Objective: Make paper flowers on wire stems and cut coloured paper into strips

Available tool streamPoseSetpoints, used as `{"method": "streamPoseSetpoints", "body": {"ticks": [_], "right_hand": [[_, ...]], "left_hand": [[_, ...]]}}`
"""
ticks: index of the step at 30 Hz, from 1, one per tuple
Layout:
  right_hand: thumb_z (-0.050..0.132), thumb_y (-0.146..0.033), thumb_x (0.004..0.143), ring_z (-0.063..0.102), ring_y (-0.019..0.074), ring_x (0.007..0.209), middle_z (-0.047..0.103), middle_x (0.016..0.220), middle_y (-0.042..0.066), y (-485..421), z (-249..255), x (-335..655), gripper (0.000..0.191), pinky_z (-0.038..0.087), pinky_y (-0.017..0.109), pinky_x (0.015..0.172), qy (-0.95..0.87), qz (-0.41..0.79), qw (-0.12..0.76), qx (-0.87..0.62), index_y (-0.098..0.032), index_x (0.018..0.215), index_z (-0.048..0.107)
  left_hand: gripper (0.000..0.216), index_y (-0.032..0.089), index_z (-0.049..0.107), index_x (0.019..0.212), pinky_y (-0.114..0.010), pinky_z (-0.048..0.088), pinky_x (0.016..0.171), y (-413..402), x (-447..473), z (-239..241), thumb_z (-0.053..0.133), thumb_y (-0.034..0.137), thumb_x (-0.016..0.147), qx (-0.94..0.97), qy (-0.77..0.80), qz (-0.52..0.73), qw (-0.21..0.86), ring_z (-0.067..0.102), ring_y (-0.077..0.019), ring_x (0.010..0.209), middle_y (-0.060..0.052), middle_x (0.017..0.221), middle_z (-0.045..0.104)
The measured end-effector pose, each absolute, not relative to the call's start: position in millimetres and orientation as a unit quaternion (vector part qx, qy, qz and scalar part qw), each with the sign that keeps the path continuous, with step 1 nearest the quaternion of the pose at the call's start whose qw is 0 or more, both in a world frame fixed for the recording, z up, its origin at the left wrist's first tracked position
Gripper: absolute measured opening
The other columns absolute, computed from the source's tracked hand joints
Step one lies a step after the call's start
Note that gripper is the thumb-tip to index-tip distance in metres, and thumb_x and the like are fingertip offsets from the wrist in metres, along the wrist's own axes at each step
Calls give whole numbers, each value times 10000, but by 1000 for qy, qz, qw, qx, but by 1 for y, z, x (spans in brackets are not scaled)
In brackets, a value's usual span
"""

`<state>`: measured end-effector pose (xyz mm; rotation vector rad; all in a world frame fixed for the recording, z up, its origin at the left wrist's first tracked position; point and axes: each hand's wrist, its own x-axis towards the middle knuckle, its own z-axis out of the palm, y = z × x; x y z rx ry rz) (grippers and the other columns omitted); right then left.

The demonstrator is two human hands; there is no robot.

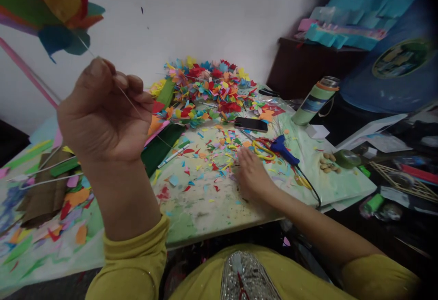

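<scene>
Above the table [201,220], best keep the paper flower [59,3] uncrushed, just up-left of and apart from the left hand [107,108], thumb and forefinger pinching, right hand [253,172] fingers together by the scraps [219,152], hold unclear, with gentle tension on the pinched string [129,101].

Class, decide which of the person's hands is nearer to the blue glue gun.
Right: the right hand is down at the tabletop, close to the blue glue gun; the left hand is raised, much farther left.
</scene>
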<state>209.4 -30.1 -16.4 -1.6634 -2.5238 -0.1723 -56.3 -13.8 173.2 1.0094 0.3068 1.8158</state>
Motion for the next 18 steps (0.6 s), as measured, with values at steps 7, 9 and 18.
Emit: {"method": "streamPoseSetpoints", "body": {"ticks": [7, 9, 18], "right_hand": [[310, -626, 887, 104, 343, 1429, 161, 1515, 277, -37, -34, 183, 890, 164, 479, 1152, -826, 57, 43, -559, 72, 1436, 242], [326, -609, 893, 101, 326, 1433, 170, 1518, 264, -36, -30, 182, 864, 150, 480, 1156, -863, 93, 58, -493, 49, 1445, 237], [296, -538, 939, 288, 245, 1394, 334, 1499, 153, 10, -11, 179, 654, 264, 449, 1121, -856, 251, 171, -420, -143, 1460, 292]], "left_hand": [[132, 208, 582, 707, -193, 462, 621, -13, -55, 175, 603, 197, 837, 417, 151, 753, 487, 589, -81, 713, 47, 643, 559], [128, 210, 578, 690, -202, 460, 607, -12, -55, 175, 628, 183, 805, 419, 159, 752, 484, 588, -91, 705, 41, 633, 554], [86, 181, 592, 747, -197, 464, 621, -13, -59, 174, 622, 179, 828, 429, 122, 751, 487, 580, -68, 706, 51, 649, 578]]}}
